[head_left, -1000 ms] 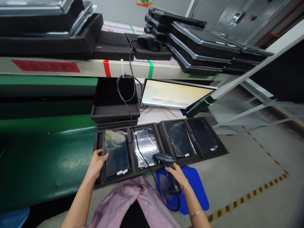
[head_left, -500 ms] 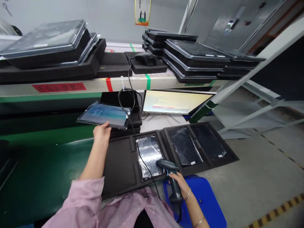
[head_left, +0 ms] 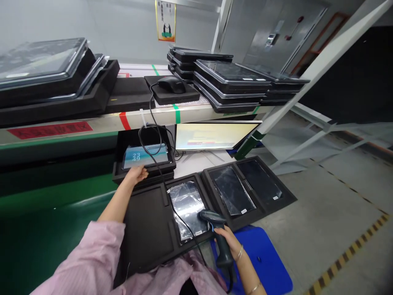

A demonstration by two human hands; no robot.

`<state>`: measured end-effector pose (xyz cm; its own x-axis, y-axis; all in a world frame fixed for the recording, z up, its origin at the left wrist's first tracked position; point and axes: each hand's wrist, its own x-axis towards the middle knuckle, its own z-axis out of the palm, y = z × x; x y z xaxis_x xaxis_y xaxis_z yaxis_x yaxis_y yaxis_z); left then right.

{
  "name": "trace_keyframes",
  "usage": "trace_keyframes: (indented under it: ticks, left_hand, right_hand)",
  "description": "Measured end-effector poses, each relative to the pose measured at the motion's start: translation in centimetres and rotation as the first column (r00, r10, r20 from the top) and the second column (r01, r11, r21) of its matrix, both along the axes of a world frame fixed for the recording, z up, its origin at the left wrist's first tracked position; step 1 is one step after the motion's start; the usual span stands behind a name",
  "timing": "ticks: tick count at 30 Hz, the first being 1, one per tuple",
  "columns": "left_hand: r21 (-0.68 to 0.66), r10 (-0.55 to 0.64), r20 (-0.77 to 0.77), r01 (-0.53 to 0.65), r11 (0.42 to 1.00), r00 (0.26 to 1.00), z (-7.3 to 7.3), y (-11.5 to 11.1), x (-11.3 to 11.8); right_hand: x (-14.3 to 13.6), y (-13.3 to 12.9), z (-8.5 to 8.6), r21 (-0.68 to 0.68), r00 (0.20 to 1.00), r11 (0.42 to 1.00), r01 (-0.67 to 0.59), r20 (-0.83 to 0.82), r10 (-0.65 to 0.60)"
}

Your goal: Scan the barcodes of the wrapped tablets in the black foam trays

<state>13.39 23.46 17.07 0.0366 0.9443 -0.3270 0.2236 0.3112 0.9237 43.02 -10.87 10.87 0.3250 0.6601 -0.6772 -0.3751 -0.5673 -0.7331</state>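
A tablet (head_left: 146, 155) with a lit blue screen showing a clock lies in a black foam tray (head_left: 118, 174) under the shelf. My left hand (head_left: 136, 175) is at its near edge, fingers curled against it; the fingertips are partly hidden. In my right hand (head_left: 229, 239) is a black barcode scanner (head_left: 223, 248), its head over a film-covered tablet (head_left: 188, 205) in the nearer foam tray (head_left: 149, 225). That tray's left compartment holds nothing. Two dark tablets, one left (head_left: 232, 190) and one right (head_left: 259, 180), lie in another foam tray to the right.
A lit monitor (head_left: 215, 136) stands below the shelf (head_left: 196, 114). Stacked tablets in foam (head_left: 230, 84) and a computer mouse (head_left: 172, 84) sit on the shelf. A black cable (head_left: 184, 221) crosses the trays. A blue stool (head_left: 264, 258) is at the lower right, and a green surface (head_left: 55, 233) extends left.
My left hand has lowered the lit tablet from above into the foam tray under the shelf. The scanner stays in my right hand over the film-covered tablet. The view has shifted slightly.
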Motion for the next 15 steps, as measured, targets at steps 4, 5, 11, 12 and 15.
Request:
trace_keyframes:
  ticks: [4, 5, 11, 12, 15]
  left_hand:
    - [0.019, -0.008, -0.262, 0.014, 1.0, 0.965, -3.0, -7.1, -8.2]
    - [0.075, 0.067, -0.482, -0.035, 0.997, 0.874, -4.6, -9.7, -10.1]
    - [-0.339, -0.067, -0.384, -0.074, 0.938, 0.921, -14.4, -21.0, -16.2]
    - [-0.419, -0.042, -0.278, -0.082, 0.904, 0.96, -14.9, -21.5, -16.7]
    - [-0.616, 0.071, -0.01, -0.062, 0.785, 0.997, -14.4, -21.1, -18.2]
  right_hand:
    - [0.2, 0.3, 0.1, 0.011, 0.999, 1.0, 0.017, -0.039, -0.017]
    - [0.2, 0.4, 0.1, 0.017, 0.998, 0.999, 0.03, -0.056, -0.029]
    - [0.0, 0.8, 0.1, -0.084, 0.961, 0.996, -0.014, -0.275, -0.009]
    - [-0.2, 0.7, -0.1, -0.074, 0.949, 0.997, -0.017, -0.315, -0.008]
    - [-1.1, -0.2, -0.5, -0.007, 0.9, 1.0, -0.024, -0.436, 0.018]
